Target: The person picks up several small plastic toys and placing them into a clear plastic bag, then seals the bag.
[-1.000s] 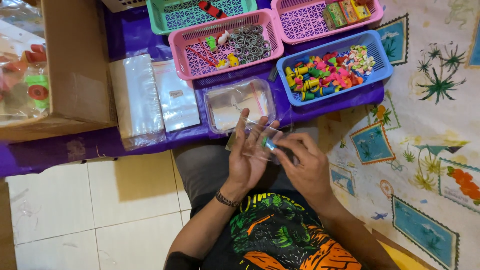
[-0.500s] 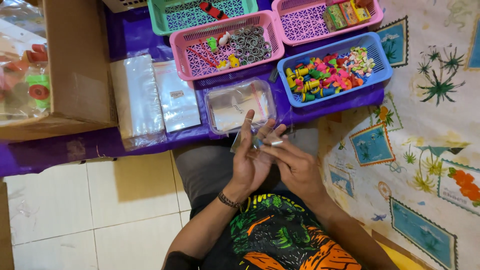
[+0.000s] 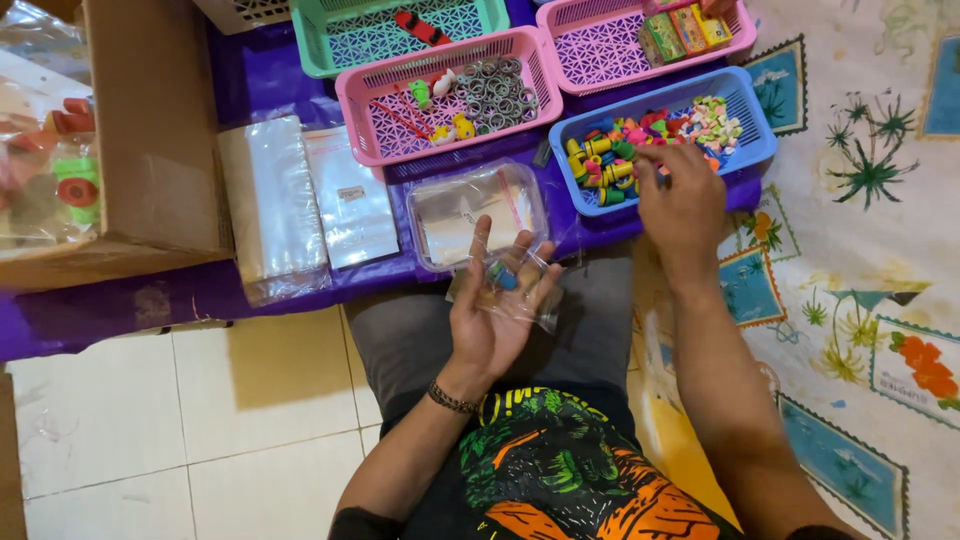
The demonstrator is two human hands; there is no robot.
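Note:
My left hand (image 3: 497, 305) is held palm up over my lap, gripping a small clear plastic bag (image 3: 510, 285) with a few small colourful items inside. My right hand (image 3: 682, 200) reaches into the blue basket (image 3: 745, 110), fingers down among several small colourful toys (image 3: 620, 150); whether it grips one is hidden by the fingers. A clear plastic tray (image 3: 478, 212) lies just beyond the left hand on the purple cloth.
A pink basket (image 3: 360, 105) holds metal rings and small items. A green basket (image 3: 330, 40) and a second pink basket (image 3: 600, 45) sit behind. Stacks of clear bags (image 3: 275, 200) lie beside a cardboard box (image 3: 150, 130). A patterned mat (image 3: 860, 250) is right.
My right hand left the bag at my lap and moved up and right into the blue basket. My left hand stayed holding the bag.

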